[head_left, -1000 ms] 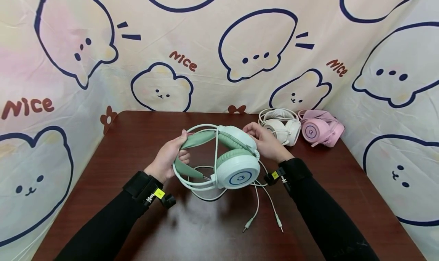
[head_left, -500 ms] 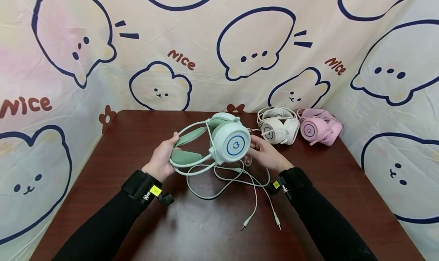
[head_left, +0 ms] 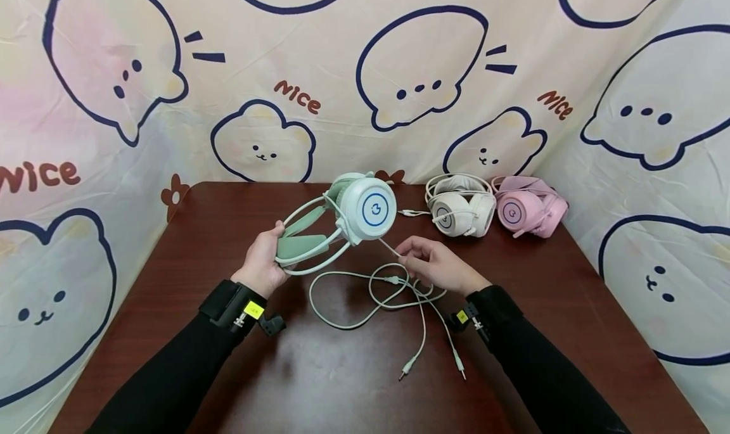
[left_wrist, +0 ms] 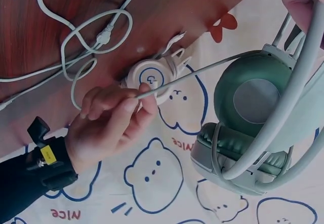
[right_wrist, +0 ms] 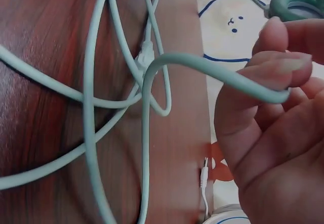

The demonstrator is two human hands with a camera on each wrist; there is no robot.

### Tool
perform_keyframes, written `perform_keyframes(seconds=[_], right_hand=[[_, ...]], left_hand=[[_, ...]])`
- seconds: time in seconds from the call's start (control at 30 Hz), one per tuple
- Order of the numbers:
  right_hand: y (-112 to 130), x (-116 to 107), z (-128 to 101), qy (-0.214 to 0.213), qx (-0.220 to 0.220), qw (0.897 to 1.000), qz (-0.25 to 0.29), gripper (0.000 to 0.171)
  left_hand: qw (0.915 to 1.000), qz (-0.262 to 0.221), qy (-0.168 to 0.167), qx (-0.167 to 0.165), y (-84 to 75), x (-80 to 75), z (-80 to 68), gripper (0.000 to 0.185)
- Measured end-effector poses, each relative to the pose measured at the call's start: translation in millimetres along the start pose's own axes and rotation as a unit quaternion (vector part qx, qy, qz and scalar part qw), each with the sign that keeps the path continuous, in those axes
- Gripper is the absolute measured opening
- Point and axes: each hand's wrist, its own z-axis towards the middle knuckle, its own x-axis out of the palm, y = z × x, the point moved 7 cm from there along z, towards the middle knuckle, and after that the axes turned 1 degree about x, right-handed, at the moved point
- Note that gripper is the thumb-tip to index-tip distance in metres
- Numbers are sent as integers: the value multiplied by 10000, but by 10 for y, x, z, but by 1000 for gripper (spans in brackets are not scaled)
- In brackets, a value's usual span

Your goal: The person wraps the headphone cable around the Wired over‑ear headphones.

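Light green headphones [head_left: 374, 210] with white-green earcup shells hang above the table, tilted with the earcups to the upper right. My left hand [head_left: 259, 261] grips them by the headband. A pale green cable [head_left: 353, 326] runs from an earcup down to my right hand [head_left: 436, 266], which pinches it between thumb and fingers. In the left wrist view the cable is taut from the green ear cushion [left_wrist: 250, 100] to those fingertips. The rest of the cable lies in loose loops on the table, with a splitter [head_left: 393, 280] and two jack plugs [head_left: 459, 365].
White headphones [head_left: 463, 209] with wrapped cable stand at the back right, one plug lying to their left. Pink headphones [head_left: 530, 209] stand right beside them. A patterned cloth [head_left: 336, 60] rises behind the dark wooden table [head_left: 319, 383].
The headphones have swung up and left, away from my right hand. My right hand has left the earcup, moved slightly down, and now pinches the cable. More cable lies visible on the table.
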Motion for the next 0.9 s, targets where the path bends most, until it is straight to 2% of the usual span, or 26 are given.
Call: perform_keyframes(seconds=[0.13,0.23,0.37,0.47,0.57,0.67,0.73,0.8,0.9], right_hand=[[42,47,-35,147,-201,9997,16,21],[61,114,-52,231,-318,9992,-38,25],[113,234,-81,188,-435,9953,-844,33],[204,371,-103,281,-606,9851,-1585,37],[324,522,-122,458,-848,9759,-1958,37],[486,630,-143,475,-1132,9703,-2086,35],[578,666,-161,460,-1185,9715,-2001,34],[660,681,-180,396,-1202,9736,-1898,34],[722,676,-203,374,-1096,9791,-1674,33]], left_hand=[[9999,-101,-100,-4,-6,-6,7,27],[9994,-288,-216,8,1,-12,8,36],[9980,-491,-394,84,4,-19,13,43],[9972,-581,-434,169,2,-8,29,43],[9971,-537,-451,293,14,-3,51,43],[9979,-182,-375,494,36,-4,64,45],[9967,210,-324,713,41,-9,61,48],[9922,624,-347,1026,33,-15,49,47],[9811,1158,-464,1481,16,-25,21,37]])
